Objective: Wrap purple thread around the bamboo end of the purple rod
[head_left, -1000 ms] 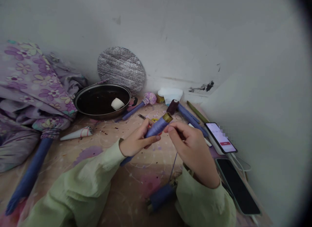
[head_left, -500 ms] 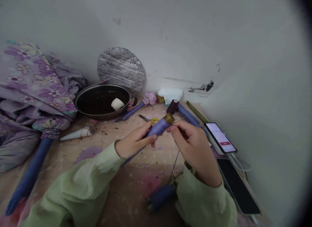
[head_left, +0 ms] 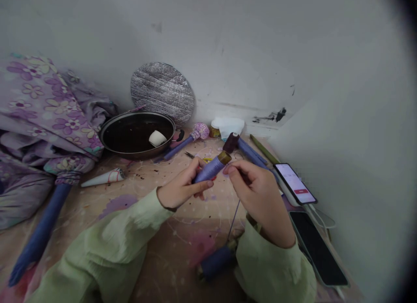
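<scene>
One head-worn cam (wide lens, dark rim curving in at the right edge) looks fwd & down from just above the person's left hand and right hand, close up, facing a grey-white plaster wall corner over a pale pink printed surface.

A pale pink-beige printed sheet is spread as the carrying surface, marked with purple blotches and scattered dark specks. A round black metal pan is set at the back. A heap of lilac floral cloth is piled at the left, beside a long blue fabric-covered rod and a white paper cone. Small steel scissors are laid near a dark maroon thread spool. A violet-blue thread spool is placed at the front edge of view. 2 black smartphones are laid at the right: 1 lit, 1 dark.
</scene>
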`<move>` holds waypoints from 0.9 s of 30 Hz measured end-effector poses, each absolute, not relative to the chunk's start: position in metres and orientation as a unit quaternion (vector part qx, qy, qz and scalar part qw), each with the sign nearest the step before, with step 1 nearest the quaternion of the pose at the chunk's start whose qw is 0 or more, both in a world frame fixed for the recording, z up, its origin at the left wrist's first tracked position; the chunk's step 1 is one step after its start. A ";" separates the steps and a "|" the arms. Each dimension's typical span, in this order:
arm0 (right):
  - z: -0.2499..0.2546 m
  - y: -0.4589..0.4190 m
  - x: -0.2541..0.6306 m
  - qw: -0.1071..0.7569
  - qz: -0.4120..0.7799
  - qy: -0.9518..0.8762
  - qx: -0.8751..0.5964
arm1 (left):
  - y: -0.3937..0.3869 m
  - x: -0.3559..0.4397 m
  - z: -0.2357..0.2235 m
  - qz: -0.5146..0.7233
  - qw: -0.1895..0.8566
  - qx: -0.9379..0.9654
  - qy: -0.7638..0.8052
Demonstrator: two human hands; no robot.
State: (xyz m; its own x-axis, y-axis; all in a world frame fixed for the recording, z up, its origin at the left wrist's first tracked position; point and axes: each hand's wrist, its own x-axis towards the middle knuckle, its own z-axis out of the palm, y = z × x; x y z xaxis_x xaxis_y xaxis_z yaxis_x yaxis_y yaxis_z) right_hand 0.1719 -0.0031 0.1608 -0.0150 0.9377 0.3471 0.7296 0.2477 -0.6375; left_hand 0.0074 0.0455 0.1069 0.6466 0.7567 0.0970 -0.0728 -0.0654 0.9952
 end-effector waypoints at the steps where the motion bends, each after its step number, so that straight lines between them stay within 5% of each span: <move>1: 0.161 -0.003 0.172 0.369 0.139 -0.698 -0.597 | 0.046 0.008 0.107 0.326 0.636 0.647 0.264; 12: 0.162 -0.004 0.169 0.359 0.133 -0.719 -0.580 | 0.047 0.005 0.102 0.300 0.595 0.702 0.252; 27: 0.162 -0.005 0.171 0.354 0.108 -0.714 -0.594 | 0.044 0.004 0.103 0.294 0.693 0.620 0.220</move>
State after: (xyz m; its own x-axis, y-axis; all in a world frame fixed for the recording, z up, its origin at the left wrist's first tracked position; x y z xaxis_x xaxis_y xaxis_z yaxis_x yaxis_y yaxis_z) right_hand 0.1712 -0.0045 0.1621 -0.0439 0.9245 0.3787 0.7721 0.2720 -0.5744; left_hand 0.0045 0.0441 0.1030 0.7301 0.6807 0.0600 -0.1345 0.0571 0.9893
